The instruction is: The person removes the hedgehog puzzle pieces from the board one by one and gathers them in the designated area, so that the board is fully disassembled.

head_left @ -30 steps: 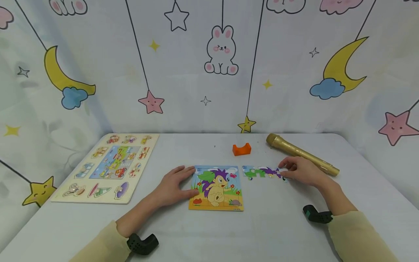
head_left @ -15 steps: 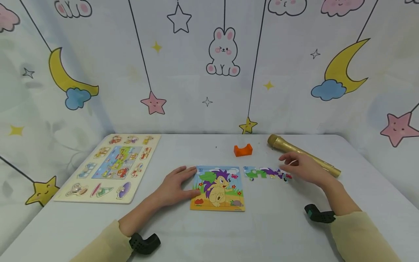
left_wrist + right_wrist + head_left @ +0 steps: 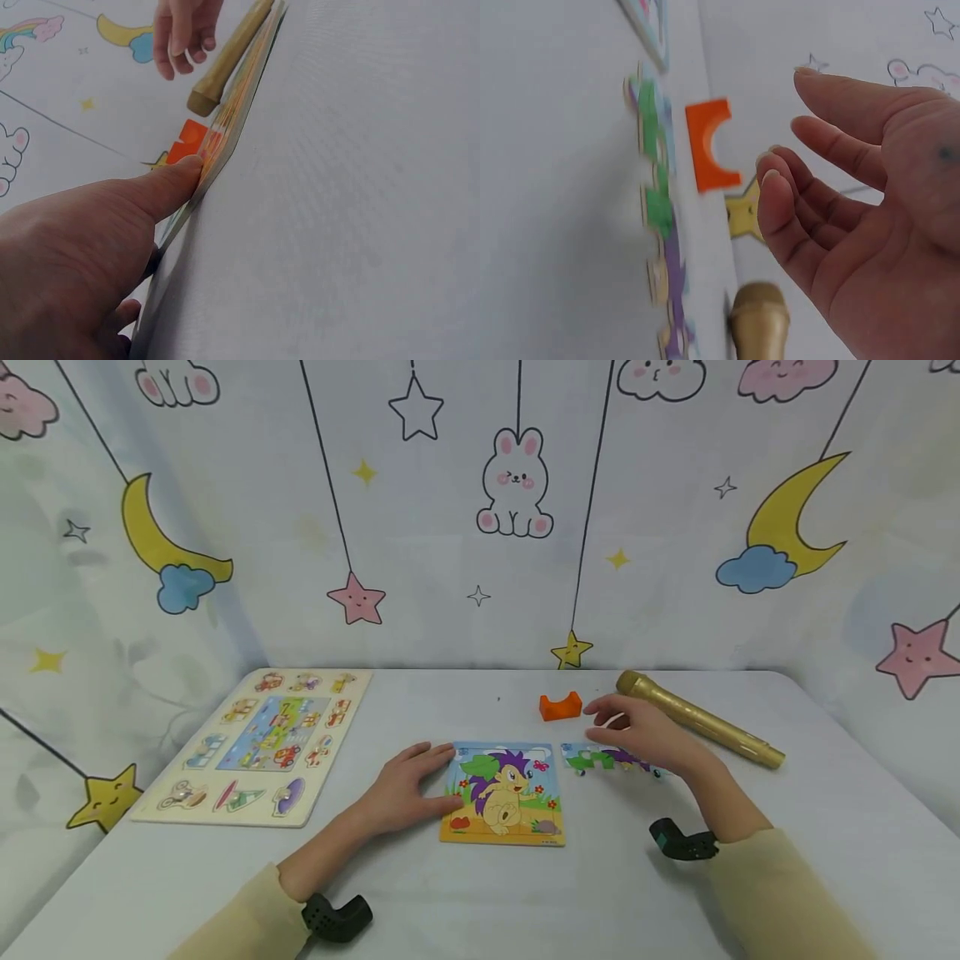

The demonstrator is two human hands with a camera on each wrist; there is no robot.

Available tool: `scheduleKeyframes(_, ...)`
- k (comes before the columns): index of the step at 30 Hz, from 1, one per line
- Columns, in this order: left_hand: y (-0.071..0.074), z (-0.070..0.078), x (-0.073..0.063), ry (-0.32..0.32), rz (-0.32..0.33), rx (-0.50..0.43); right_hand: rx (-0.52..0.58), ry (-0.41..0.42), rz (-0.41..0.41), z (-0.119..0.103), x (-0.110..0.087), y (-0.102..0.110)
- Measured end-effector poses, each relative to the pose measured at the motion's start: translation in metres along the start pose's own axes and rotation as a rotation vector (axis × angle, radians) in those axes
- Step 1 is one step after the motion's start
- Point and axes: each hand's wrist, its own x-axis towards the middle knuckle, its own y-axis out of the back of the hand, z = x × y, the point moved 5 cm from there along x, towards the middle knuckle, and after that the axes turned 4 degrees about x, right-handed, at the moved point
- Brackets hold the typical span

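On the white table lies a square jigsaw puzzle [image 3: 504, 793] picturing a purple-spined hedgehog. My left hand [image 3: 405, 789] rests at its left side with extended fingers, the thumb touching the board [image 3: 225, 131] in the left wrist view. To the right of that board, several loose puzzle pieces [image 3: 596, 757] in green, purple and blue form a row. My right hand [image 3: 637, 727] hovers above them, holding nothing, its fingers loosely bent in the right wrist view. Just left of its fingertips is an orange cradle-shaped block [image 3: 561, 707]. Part of the row is hidden under the right hand.
Behind the right hand a gold microphone [image 3: 708, 725] lies slantwise. A large cream puzzle board [image 3: 150, 812] with vehicle and toy pictures occupies the table's left side. A white cloth backdrop [image 3: 442, 543] printed with moons, stars and a rabbit hangs behind the table.
My right hand has drawn away from the right end of the piece row and moved left, above the row and close to the orange block. The left hand stays on the hedgehog puzzle.
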Motion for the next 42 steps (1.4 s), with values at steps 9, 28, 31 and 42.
scheduleKeyframes(9,0.000,0.000,0.000,-0.013,0.006,-0.003,0.046,0.051,-0.085,-0.035,0.021,-0.039)
scheduleKeyframes(28,0.002,0.002,0.000,-0.027,0.023,-0.022,0.058,0.092,-0.258,-0.072,0.034,-0.118)
scheduleKeyframes(31,0.002,0.002,0.000,-0.027,0.019,-0.017,0.053,0.087,-0.261,-0.071,0.035,-0.123)
scheduleKeyframes(42,0.002,0.001,0.000,-0.031,-0.002,-0.012,-0.094,0.019,-0.267,-0.080,0.029,-0.132)
